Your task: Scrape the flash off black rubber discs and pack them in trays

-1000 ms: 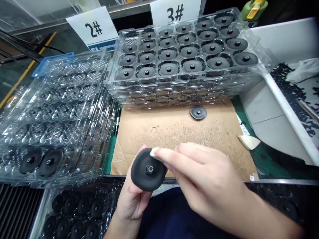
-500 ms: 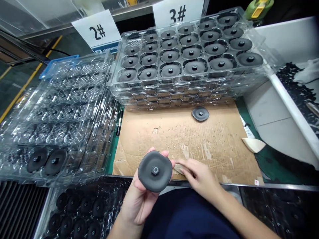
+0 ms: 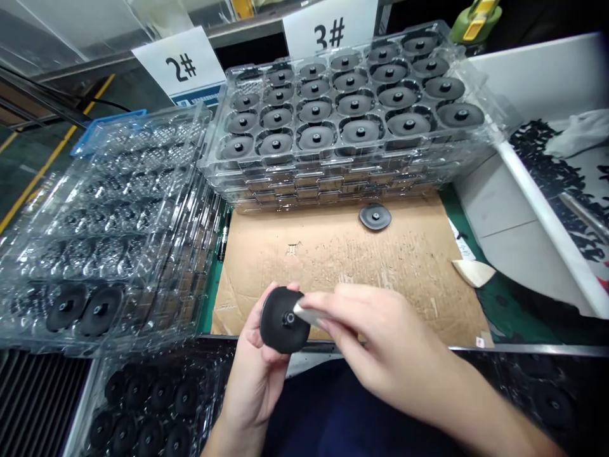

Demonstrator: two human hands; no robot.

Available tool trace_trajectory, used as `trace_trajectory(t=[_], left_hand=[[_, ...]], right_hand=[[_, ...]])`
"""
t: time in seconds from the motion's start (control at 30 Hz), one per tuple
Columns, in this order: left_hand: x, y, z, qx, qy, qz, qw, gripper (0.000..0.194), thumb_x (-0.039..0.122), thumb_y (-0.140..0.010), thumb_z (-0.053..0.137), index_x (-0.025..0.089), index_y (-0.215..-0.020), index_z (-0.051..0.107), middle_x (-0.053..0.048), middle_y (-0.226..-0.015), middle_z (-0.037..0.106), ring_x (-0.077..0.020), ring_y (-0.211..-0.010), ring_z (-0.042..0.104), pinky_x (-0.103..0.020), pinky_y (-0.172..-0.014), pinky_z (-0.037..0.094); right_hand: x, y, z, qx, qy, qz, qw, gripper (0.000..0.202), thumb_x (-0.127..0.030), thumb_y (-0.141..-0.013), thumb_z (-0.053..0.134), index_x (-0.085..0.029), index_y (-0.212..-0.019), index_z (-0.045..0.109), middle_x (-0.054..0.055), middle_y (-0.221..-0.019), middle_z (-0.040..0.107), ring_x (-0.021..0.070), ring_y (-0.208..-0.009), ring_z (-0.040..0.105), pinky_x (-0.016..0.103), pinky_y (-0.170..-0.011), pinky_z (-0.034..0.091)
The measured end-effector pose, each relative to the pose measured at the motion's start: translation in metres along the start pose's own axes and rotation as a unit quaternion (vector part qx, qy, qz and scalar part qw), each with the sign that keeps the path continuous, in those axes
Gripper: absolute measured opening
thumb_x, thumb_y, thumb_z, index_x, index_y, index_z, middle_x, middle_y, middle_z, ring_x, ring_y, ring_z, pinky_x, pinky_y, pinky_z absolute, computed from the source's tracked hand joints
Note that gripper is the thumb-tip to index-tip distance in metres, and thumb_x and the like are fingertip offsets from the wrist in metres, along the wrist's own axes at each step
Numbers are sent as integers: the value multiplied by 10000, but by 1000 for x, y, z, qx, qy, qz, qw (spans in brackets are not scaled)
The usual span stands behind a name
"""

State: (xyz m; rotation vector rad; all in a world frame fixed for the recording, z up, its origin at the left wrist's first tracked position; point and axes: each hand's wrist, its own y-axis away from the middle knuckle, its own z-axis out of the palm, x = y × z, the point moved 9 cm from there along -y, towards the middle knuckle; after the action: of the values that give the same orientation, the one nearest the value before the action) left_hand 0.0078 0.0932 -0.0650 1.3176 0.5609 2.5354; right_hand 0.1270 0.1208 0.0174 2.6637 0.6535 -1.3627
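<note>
That disc point(image 3: 281, 325) looks light, stiffish, best rim-held, as left hand point(image 3: 261, 368) grips it; right hand point(image 3: 378, 327) pinches pale wedge point(image 3: 308, 313)

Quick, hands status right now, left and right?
Left hand: closed, holding a black disc by its edges.
Right hand: closed, pinching a small pale piece at the disc.

cardboard point(image 3: 333, 251) on a green bench point(image 3: 521, 317) bears a black disc point(image 3: 368, 219) and, at its edge, a pale wedge point(image 3: 474, 273).
</note>
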Motion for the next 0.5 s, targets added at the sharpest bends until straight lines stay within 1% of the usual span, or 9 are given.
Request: trace_trajectory(t=[0.07, 0.13, 0.17, 0.2, 0.27, 0.3, 0.37, 0.43, 0.5], left_hand=[[2, -2, 1, 2, 1, 8, 1000, 523, 251, -632, 741, 276, -1128, 579, -28, -1107, 649, -140, -959, 616, -155, -789, 492], [3, -5, 3, 4, 4, 15, 1000, 526, 258, -633, 740, 282, -1132, 575, -34, -1140, 632, -166, -1012, 597, -178, -813, 491], [4, -5, 4, 5, 6, 15, 1000, 522, 257, -629, 742, 289, -1123, 579, -32, -1156, 622, -185, -1040, 584, -195, -824, 492], [4, -6, 5, 6, 10, 11, 1000, 504, 254, -633, 739, 301, -1110, 584, -24, -1160, 620, -196, -1047, 581, -203, -817, 499], [2, -6, 6, 0, 22, -5, 1000, 477, 246, -647, 728, 314, -1097, 587, -14, -1148, 626, -208, -1027, 595, -215, -799, 512], [1, -6, 7, -6, 29, -11, 999, 478, 253, -646, 728, 310, -1099, 586, -17, -1146, 628, -211, -1019, 599, -226, -811, 509], [1, -6, 10, -21, 44, -14, 999, 494, 275, -633, 735, 301, -1103, 585, -24, -1149, 629, -213, -1017, 601, -242, -857, 488], [1, -6, 12, -33, 57, -13, 998, 494, 287, -635, 732, 292, -1107, 585, -31, -1157, 625, -212, -1021, 598, -257, -908, 454], [1, -7, 14, -41, 63, -20, 997, 483, 258, -661, 715, 299, -1122, 574, -30, -1170, 617, -204, -1018, 599, -259, -916, 446]], right_hand=[[-7, 1, -5, 71, -1, -34, 997, 315, -138, -871, 427, -186, -1163, 532, 36, -857, 613, 143, -771, 552, 279, -710, 444], [-9, 5, -9, 119, 0, -29, 992, 357, -127, -869, 409, -134, -1214, 496, 85, -943, 613, 166, -810, 558, 311, -736, 449], [-7, 7, -6, 109, -12, -11, 994, 362, -119, -861, 409, -129, -1211, 501, 91, -937, 616, 167, -784, 563, 310, -709, 456], [-1, 9, 0, 76, -40, 15, 996, 353, -121, -854, 421, -143, -1191, 522, 80, -907, 625, 157, -733, 568, 294, -661, 463], [15, 16, 14, -4, -152, 71, 986, 290, -157, -845, 471, -194, -1111, 580, 37, -853, 646, 130, -667, 582, 249, -591, 469], [26, 21, 18, -17, -211, 99, 972, 253, -184, -845, 493, -213, -1074, 596, 22, -869, 657, 124, -687, 599, 232, -593, 477], [57, 31, 19, 24, -257, 155, 954, 216, -236, -849, 514, -227, -1047, 601, 21, -987, 655, 137, -818, 617, 235, -659, 494], [87, 40, 18, 81, -180, 185, 963, 231, -255, -860, 495, -220, -1065, 596, 41, -1014, 645, 162, -883, 603, 281, -714, 492], [105, 45, 25, 81, -79, 183, 977, 233, -241, -856, 489, -215, -1049, 616, 45, -932, 657, 176, -839, 599, 319, -721, 481]])
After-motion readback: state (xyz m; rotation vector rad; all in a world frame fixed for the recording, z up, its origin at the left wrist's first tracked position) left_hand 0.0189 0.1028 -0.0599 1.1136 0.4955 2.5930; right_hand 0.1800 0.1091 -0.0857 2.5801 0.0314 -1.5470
